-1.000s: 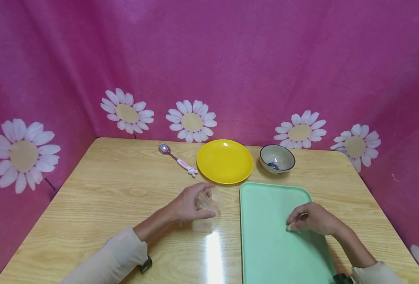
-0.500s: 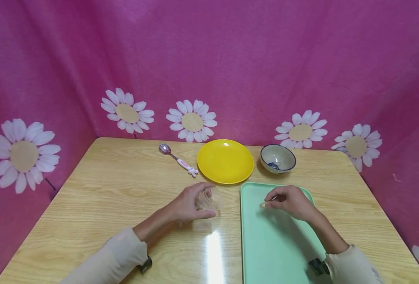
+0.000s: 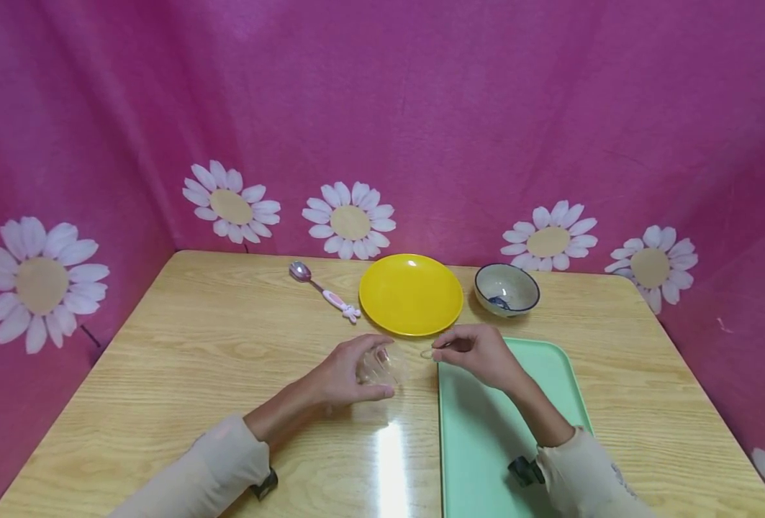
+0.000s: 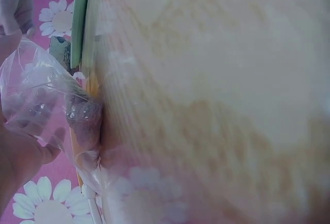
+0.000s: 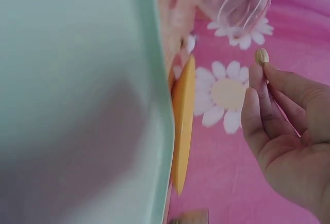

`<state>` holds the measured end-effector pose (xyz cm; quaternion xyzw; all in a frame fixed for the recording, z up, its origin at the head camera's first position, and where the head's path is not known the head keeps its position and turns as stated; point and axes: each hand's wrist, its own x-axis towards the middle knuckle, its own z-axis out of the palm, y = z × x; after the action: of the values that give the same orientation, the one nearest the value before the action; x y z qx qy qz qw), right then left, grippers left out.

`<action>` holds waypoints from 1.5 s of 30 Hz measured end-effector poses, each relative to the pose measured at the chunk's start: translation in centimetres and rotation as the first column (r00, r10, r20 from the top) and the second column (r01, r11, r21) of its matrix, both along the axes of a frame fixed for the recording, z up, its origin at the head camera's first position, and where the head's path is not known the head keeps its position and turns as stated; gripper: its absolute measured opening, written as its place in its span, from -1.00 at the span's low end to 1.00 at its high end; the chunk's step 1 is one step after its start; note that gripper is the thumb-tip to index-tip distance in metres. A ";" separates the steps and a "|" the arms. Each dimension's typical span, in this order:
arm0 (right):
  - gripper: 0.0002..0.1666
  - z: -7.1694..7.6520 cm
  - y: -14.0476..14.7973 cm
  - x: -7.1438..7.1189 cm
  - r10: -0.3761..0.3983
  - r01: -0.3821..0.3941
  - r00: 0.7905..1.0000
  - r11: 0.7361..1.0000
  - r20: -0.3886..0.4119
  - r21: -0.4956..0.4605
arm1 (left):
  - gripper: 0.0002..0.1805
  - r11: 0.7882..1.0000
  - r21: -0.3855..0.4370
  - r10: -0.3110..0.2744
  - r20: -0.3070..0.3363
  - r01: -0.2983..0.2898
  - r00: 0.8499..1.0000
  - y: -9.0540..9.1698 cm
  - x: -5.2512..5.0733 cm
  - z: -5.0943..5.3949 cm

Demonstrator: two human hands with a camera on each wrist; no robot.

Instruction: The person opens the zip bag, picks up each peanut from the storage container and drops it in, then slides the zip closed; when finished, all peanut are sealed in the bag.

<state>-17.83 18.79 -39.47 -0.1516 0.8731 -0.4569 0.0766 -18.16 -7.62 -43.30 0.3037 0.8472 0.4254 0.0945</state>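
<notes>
My left hand (image 3: 346, 370) grips a clear plastic bag (image 3: 382, 365) over the table, with thumb and fingers spread around its mouth. Crumpled film of the bag (image 4: 36, 85) fills the left of the left wrist view, and a dark reddish-brown lump (image 4: 85, 121) shows through its lower part. My right hand (image 3: 482, 354) is held above the tray's upper left corner, just right of the bag and apart from it. Between its thumb and fingertips it pinches a small tan ridged nut (image 5: 261, 56), perhaps a peanut in its shell.
A pale green tray (image 3: 505, 446) lies beneath the right arm. Behind the hands are a yellow plate (image 3: 411, 295), a bowl with a dark rim (image 3: 512, 284) and a spoon with a pink rabbit handle (image 3: 340, 303). A pink flowered curtain (image 3: 382, 108) surrounds the wooden table (image 3: 181, 360).
My right hand has moved left and away from me across the tray, carrying the nut toward the bag. The left hand and bag stay in place.
</notes>
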 end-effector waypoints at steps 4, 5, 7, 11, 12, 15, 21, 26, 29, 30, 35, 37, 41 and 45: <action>-0.80 0.0 -1.9 -0.2 0.028 -0.028 1.000 0.999 -0.006 -0.020 | -0.17 1.000 -0.006 0.006 0.010 -0.006 1.000 0.0 0.0 0.1; -0.81 0.0 -2.3 -0.2 0.036 -0.036 0.999 0.999 -0.011 -0.021 | -0.17 1.000 -0.012 0.008 0.012 -0.008 1.000 0.0 0.0 0.1; -0.80 -0.1 -3.1 -0.2 0.052 -0.052 0.998 0.998 -0.022 -0.025 | -0.17 1.000 -0.019 0.008 0.007 -0.008 1.000 0.0 0.1 0.1; -0.78 0.0 -4.5 0.0 0.065 -0.066 0.997 0.997 -0.034 -0.044 | -0.20 1.000 -0.014 0.003 -0.005 -0.003 1.000 -0.1 0.0 0.1; -0.76 0.1 -4.8 0.0 0.075 -0.077 0.997 0.995 -0.037 -0.056 | -0.20 1.000 -0.010 0.002 -0.005 -0.002 1.000 -0.1 0.0 0.1; -0.74 0.4 -5.3 0.2 0.085 -0.087 0.996 0.993 -0.031 -0.080 | -0.21 1.000 -0.005 -0.001 -0.009 0.001 1.000 -0.1 0.0 0.1; -0.75 0.6 -5.2 0.6 0.096 -0.097 0.995 0.994 -0.021 -0.058 | -0.21 1.000 0.000 -0.001 -0.036 0.001 0.999 -0.1 0.0 0.2; -0.78 0.6 -4.7 1.0 0.128 -0.128 0.991 0.992 -0.040 -0.006 | -0.21 1.000 0.005 -0.007 -0.053 0.007 0.999 -0.1 0.0 0.3; -0.78 0.6 -4.4 1.3 0.148 -0.148 0.988 0.989 -0.030 0.011 | -0.21 1.000 0.007 -0.004 -0.059 0.004 0.998 -0.1 0.0 0.3; -0.78 0.6 -4.4 1.4 0.159 -0.158 0.987 0.987 -0.020 0.015 | -0.21 1.000 0.008 -0.002 -0.059 0.002 0.998 -0.1 0.0 0.3; -0.73 0.4 -4.2 1.7 0.253 -0.252 0.960 0.967 0.122 -0.028 | -0.19 1.000 0.009 0.019 -0.047 -0.018 0.999 0.0 0.0 0.3; -0.73 0.3 -4.2 1.8 0.298 -0.295 0.941 0.955 0.160 -0.043 | -0.16 0.999 0.010 0.036 -0.032 -0.035 0.999 0.0 0.1 0.3; -0.76 0.2 -4.2 1.8 0.340 -0.342 0.932 0.940 0.126 -0.007 | -0.11 0.997 0.028 0.069 -0.001 -0.069 0.998 0.1 0.3 0.4; -0.80 0.4 -3.9 1.9 0.320 -0.323 0.944 0.946 0.076 0.036 | -0.18 0.993 0.101 0.065 0.043 -0.069 0.997 -0.1 0.6 0.8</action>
<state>-15.93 14.92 -39.03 -0.2741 0.8443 -0.4222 0.1840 -17.58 -7.67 -42.55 0.2709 0.8322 0.4770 0.0811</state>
